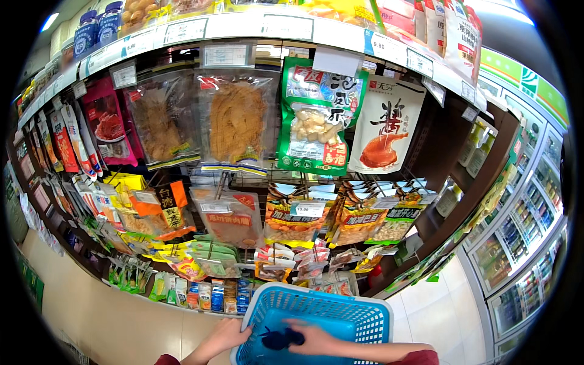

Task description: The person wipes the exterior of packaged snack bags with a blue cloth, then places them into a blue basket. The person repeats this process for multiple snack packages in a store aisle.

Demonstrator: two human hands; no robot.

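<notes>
A blue plastic shopping basket [372, 310] with slotted walls is in front of me at the bottom of the view. On its left rim, my left hand [230, 334] is closed, with the thumb over the edge. Over the basket, my right hand [312, 338] has its fingers and thumb around a small dark blue item [273, 339]. Some blur covers that hand. The item looks soft and has thin pointed ends, but its exact kind cannot be told. Past the basket, small packets [218, 296] line the bottom shelf.
A snack rack fills the view, with hanging bags such as a green chicken-feet pouch [321, 118] and a white pouch [388, 125]. A white shelf edge [237, 29] with price tags runs above. Glass-door coolers [515, 255] stand at right, across the tiled floor [438, 310].
</notes>
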